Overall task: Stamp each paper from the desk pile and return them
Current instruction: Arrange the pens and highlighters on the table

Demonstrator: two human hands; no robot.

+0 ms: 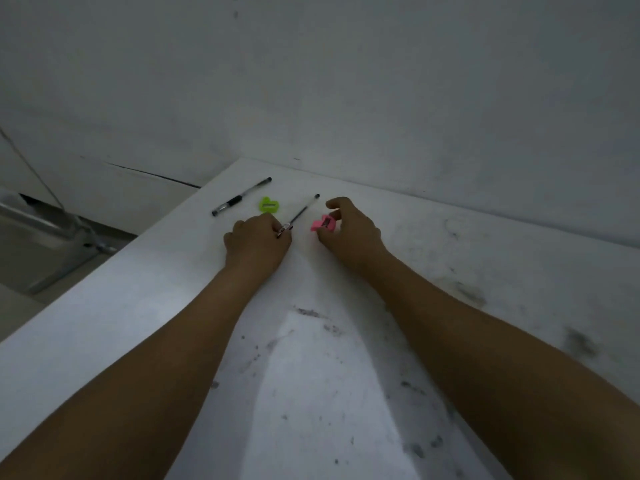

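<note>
Just behind both hands, between the forearms, what seems a paper sheet (311, 375) lies lengthwise toward the person. The left hand (258, 242) pinches a pen (302, 212) by its near end; the right hand (349, 226) pinches a pink sharpener (323, 224).

A white paper (311, 393) lies flat on the table (104, 306), in the near centre, its narrow far end pointing toward the far side. Dark grey smudges and specks mark it. A paler wedge runs down its middle.

Office or study corner — smudged white desk (121, 299), pen (241, 196), green sharpener (269, 205).
</note>
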